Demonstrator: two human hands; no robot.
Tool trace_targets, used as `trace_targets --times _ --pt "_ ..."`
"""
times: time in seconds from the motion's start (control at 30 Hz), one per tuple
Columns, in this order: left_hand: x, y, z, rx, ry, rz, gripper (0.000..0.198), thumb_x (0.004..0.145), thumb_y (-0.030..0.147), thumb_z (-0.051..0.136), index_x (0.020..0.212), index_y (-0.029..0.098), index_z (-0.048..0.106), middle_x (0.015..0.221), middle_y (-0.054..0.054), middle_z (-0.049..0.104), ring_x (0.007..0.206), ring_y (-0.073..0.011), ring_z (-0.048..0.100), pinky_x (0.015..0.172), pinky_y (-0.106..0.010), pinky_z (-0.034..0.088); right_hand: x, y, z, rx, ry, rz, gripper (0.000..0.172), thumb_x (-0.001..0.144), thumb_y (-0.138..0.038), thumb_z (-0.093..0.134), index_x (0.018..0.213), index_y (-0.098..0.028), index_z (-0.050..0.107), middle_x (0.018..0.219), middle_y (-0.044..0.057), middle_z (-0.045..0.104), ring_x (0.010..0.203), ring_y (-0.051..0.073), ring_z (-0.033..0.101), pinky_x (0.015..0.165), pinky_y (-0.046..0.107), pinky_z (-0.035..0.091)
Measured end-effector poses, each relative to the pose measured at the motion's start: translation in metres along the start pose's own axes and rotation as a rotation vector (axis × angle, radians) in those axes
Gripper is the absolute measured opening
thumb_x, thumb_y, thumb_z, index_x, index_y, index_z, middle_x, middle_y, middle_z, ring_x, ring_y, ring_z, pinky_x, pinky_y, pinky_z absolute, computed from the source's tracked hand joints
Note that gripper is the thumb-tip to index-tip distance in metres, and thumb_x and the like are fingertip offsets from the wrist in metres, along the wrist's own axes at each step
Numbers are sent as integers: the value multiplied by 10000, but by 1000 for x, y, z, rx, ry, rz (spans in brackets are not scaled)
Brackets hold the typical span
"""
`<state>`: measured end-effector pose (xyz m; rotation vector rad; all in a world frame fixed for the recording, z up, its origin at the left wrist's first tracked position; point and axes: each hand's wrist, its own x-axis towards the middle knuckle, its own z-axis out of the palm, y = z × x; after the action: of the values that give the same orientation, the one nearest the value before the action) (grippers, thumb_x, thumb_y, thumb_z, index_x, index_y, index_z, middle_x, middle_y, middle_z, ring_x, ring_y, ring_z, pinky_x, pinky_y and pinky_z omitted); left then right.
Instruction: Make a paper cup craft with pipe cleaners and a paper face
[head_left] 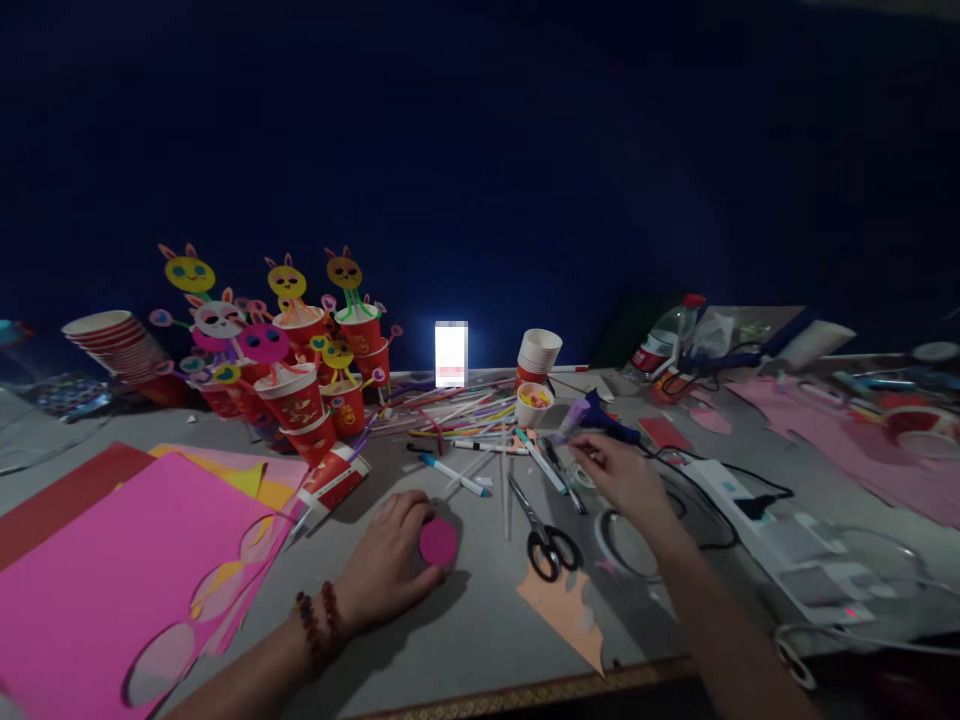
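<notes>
My left hand (394, 555), with dark bead bracelets on its wrist, holds a magenta paper circle (438, 543) between thumb and fingers just above the table. My right hand (622, 485) is over the pens, its fingers drawn together in a pinch; whatever they grip, if anything, I cannot make out. Close beyond its fingertips is a purple glue stick (574, 418). A teal-capped marker (541, 462) lies left of that hand. Between my hands are black-handled scissors (553, 552), their handles touching a cut piece of orange paper (566, 615). A roll of tape (628, 543) lies under my right wrist.
Red paper cups (289, 400) with paper animal faces stand back left, beside stacked cups (112, 345). Magenta sheets (157, 560) cover the left side. Behind are coloured sticks (450, 410) and a lit screen (451, 353). Right are a bottle (664, 340) and a cabled power strip (780, 545).
</notes>
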<state>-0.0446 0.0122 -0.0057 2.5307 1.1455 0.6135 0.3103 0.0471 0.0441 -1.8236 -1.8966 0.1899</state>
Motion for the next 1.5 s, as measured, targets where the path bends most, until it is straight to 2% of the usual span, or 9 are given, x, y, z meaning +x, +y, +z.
trace_targets --times 0.3,0.5,0.7,0.87,1.03,1.17,1.3,1.4,1.5 --pt "1 0 8 40 71 -26 360 780 292 694 1079 188 524 1172 -123 545 1114 -307 528 962 -499 468 8 -20 34 -351 -148 -70 203 895 -271 557 1061 -186 636 937 81 724 813 247 684 627 294 426" --pt "1 -1 9 20 90 -25 393 744 263 709 1079 191 516 1164 -116 543 1092 -296 532 939 -469 473 10 -44 42 -322 -179 -199 168 934 -264 523 1034 -175 624 1051 101 695 911 241 660 688 292 425" --pt "4 0 13 48 82 -73 422 713 305 747 1051 181 528 1125 -114 551 1063 -310 534 912 -482 471 9 -80 58 -194 -287 -386 128 927 -296 552 907 -194 626 956 79 678 944 242 619 787 305 431" --pt "4 3 11 44 95 -84 461 697 321 769 1063 178 530 1139 -111 552 1057 -300 531 917 -468 471 9 -102 76 -198 -336 -337 40 854 -188 592 855 -187 632 952 105 691 933 262 636 751 304 428" --pt "4 4 9 43 68 -103 513 682 417 794 1058 170 548 1125 -112 563 1047 -306 525 922 -473 465 27 -93 57 -24 -315 -273 119 885 -285 519 861 -207 605 790 32 687 714 202 638 614 272 419" --pt "3 3 8 2 87 -94 462 742 434 739 1066 168 546 1109 -118 568 1025 -297 532 911 -464 466 34 -88 31 282 -154 -247 194 897 -382 495 888 -216 595 717 9 642 661 192 598 602 281 435" --pt "3 5 2 -92 161 -109 456 799 418 696 1135 173 510 1147 -127 565 1049 -280 533 924 -446 466 17 -102 18 408 -31 -229 190 884 -395 549 882 -221 622 702 6 633 617 177 576 586 278 441" --pt "4 8 -4 -119 220 -81 500 832 405 683 1229 182 476 1223 -130 554 1122 -277 509 973 -439 438 -5 -119 19 499 -54 -263 163 871 -377 580 843 -228 637 663 -8 603 576 160 553 567 268 443" --pt "3 8 -2 -101 191 -66 197 898 250 585 1086 200 557 1033 -74 621 990 -237 550 890 -383 460 -23 -132 25 637 -69 -228 171 863 -380 593 812 -226 647 678 -2 596 570 150 538 541 257 437"
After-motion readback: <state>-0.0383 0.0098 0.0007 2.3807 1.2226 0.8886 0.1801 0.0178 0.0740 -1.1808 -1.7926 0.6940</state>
